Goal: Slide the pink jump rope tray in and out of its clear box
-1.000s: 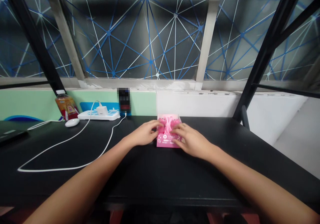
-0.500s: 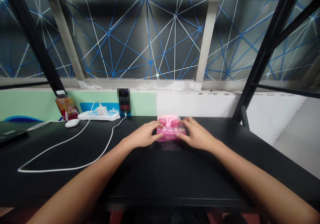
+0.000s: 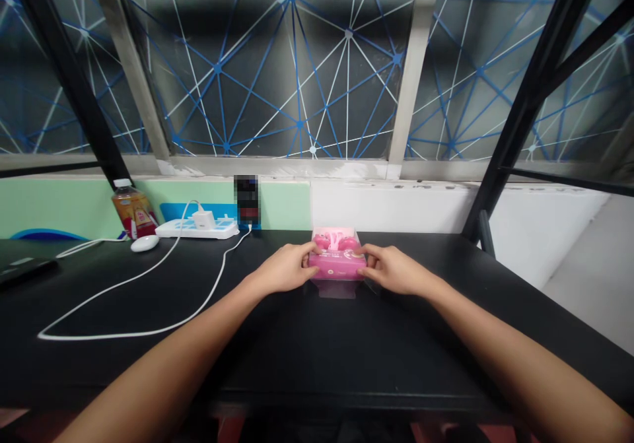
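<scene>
On the desk (image 3: 317, 344), the pink box (image 3: 337, 268) sits at 12 o'clock. I judge it light, smooth and easily dented, best held lightly by its side edges. My left hand (image 3: 283, 268), half curled, grasps its 9 o'clock side; my right hand (image 3: 399, 269), likewise, its 3 o'clock side.

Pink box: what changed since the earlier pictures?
The right hand moved from over the front of the pink box to hold its right side, opposite the left hand. The box's lower front edge sits higher in view. The left hand, white mouse and bottle stayed about where they were.
</scene>
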Tool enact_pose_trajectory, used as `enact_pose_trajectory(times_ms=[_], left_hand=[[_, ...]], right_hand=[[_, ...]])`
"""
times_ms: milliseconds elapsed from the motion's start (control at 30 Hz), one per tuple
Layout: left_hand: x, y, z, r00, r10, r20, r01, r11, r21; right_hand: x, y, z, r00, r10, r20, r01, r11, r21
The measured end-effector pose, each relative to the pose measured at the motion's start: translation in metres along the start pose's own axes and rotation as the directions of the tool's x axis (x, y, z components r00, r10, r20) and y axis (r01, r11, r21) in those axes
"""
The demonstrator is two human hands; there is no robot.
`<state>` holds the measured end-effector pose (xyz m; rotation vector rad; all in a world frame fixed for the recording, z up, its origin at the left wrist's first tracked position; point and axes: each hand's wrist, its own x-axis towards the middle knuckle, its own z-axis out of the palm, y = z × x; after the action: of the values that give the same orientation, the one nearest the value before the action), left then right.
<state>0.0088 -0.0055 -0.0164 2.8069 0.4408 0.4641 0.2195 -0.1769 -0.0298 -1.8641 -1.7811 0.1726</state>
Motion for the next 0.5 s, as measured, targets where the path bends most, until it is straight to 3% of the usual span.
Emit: enact_pose_trajectory(times_ms=[267,333,433,500], left_hand=[[0.001,-0.001,0.001,0.998,-0.044,0.042,0.048,0.994,-0.097],[0.0,-0.004,-0.003,0.994,-0.026,0.107,0.042,0.987,-0.155],[-0.001,-0.012,-0.01,0.977,0.017,0.215,0.031,0.976,-0.217],[-0.001,-0.015,-0.012,0.971,0.034,0.236,0.023,0.972,-0.234]], right_hand=[[0.0,-0.004,0.005,0.996,0.022,-0.082,-0.033,0.99,-0.138],[-0.002,-0.003,0.001,0.999,0.028,-0.03,-0.03,0.997,-0.073],[-0.002,0.003,-0.005,0.99,0.023,0.138,-0.043,0.989,0.139],[-0.001,0.007,-0.006,0.98,-0.008,0.199,-0.034,0.977,0.21]])
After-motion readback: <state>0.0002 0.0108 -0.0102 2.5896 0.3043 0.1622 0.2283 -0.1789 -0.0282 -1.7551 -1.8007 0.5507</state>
